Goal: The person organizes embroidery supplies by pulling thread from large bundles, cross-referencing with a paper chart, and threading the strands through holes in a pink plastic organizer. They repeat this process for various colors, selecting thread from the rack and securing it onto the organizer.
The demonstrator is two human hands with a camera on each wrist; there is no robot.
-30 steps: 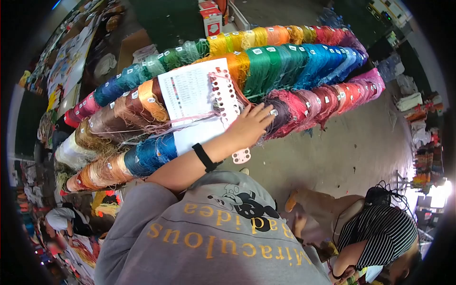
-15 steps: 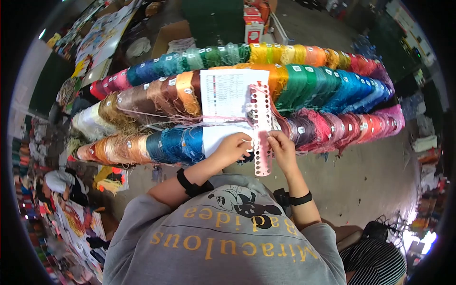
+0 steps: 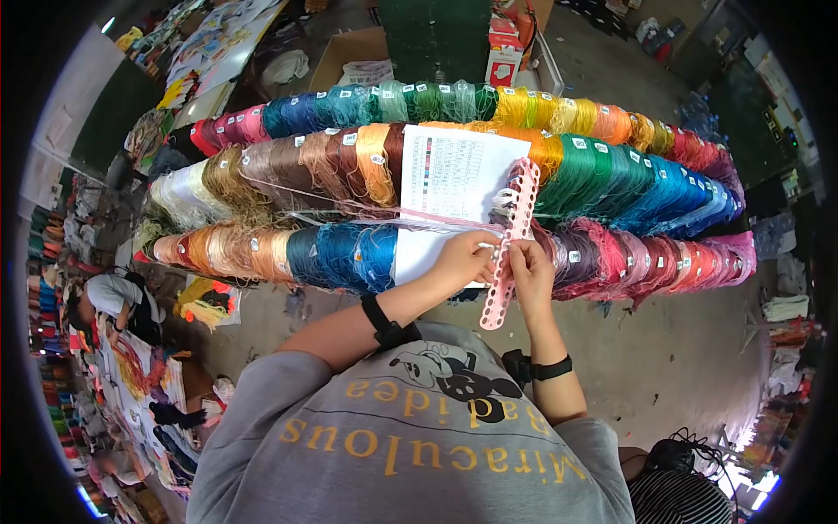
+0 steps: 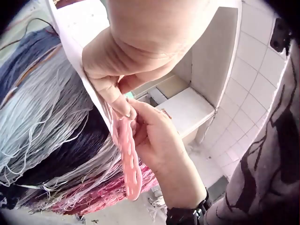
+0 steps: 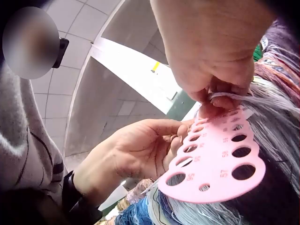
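A pink perforated thread card with numbered holes along both edges stands tilted over the rack, held between both hands. My left hand grips its left edge with curled fingers; in the right wrist view this left hand sits under the card's side. At the other edge my right hand pinches a pale lilac-grey thread against the card. Pink threads trail left from the card across a printed colour chart. A blank white sheet lies below the chart.
Three rows of labelled thread skeins hang on the rack: greens and yellows at the back, blues in the middle, reds and pinks nearest. A cardboard box stands behind. Another person in stripes is at lower right.
The left hand has drawn back from the dark purple skein to the card. The right hand has come up to the card's right edge. The card's upper end has swung rightward.
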